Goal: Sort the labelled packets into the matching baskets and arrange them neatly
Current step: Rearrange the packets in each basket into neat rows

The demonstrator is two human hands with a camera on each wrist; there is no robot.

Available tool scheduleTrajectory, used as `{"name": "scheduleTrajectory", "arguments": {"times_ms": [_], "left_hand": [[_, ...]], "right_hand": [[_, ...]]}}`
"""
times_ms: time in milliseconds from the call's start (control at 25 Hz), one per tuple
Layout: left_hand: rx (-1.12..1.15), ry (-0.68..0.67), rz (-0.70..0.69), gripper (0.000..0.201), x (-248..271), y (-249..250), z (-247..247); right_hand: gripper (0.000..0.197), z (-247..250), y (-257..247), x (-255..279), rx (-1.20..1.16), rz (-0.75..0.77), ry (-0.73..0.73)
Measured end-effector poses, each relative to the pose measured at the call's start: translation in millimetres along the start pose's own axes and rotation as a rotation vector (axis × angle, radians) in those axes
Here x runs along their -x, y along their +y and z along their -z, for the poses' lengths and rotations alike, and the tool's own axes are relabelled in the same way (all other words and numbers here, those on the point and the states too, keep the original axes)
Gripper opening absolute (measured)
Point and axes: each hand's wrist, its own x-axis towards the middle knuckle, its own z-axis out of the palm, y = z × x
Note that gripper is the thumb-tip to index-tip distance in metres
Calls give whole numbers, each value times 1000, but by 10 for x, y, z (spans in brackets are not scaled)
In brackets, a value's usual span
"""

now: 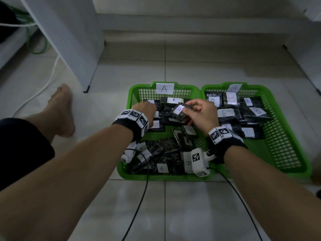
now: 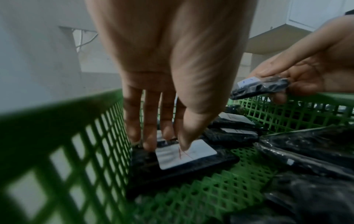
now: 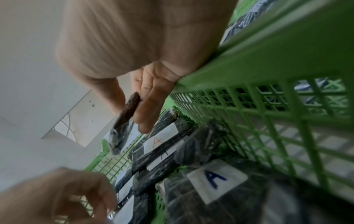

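Right hand [image 1: 199, 112] pinching a black packet marked A [image 1: 179, 111] between thumb and fingers, held above the far half of the A basket [image 1: 133, 94]; left hand [image 1: 145, 110] reaching down with fingers straight, fingertips [image 2: 147, 145] pressing a flat packet with a white label [image 2: 184, 154] close against the left wall of that basket, gripping nothing.

Judged as the arranging stage: B basket [image 1: 278, 136] holding rows of B packets [image 1: 231, 99], A basket partly ordered at the back, with a loose heap [image 1: 161, 152] at the near end.

To do it well: keep the pressed packet pinned flat so the row cannot slide; lower the held packet label up, letter readable, into the gap just beside its neighbours; land one edge first against the adjoining packet, then lay it down rather than drop it; release only once it lies flat; avoid snagging the slick wrapper on the mesh wall; square the edges with straight fingers afterwards.

Likely risk: slippery wrappers shifting and overlapping; worth taking from the near heap one at a time.
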Motion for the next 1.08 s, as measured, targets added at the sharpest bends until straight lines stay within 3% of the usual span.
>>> {"name": "scheduleTrajectory", "arguments": {"times_ms": [160,360,520,640,720,840,960,1080], "left_hand": [[106,-8,74,9,-12,-46,-137],[541,188,93,5,87,-53,41],[1055,-44,10,31,324,152,284],[1229,43,-16,29,383,105,338],[1073,138,27,26,362,-88,386],[833,203,132,22,296,-395,317],[898,178,218,23,231,-535,88],[1061,207,232,22,189,-569,2]], "right_hand": [[16,2,-17,-12,-6,-28,6],[21,13,-20,-22,-28,-13,-22],[27,41,-137,28,-150,-88,-113],[29,108,-255,47,-181,-103,-215],[25,94,-306,56,-39,-83,-293],[32,-45,-273,90,507,10,-484],[52,-211,-226,160,880,12,-667],[53,-299,-231,189,1046,9,-754]]}}
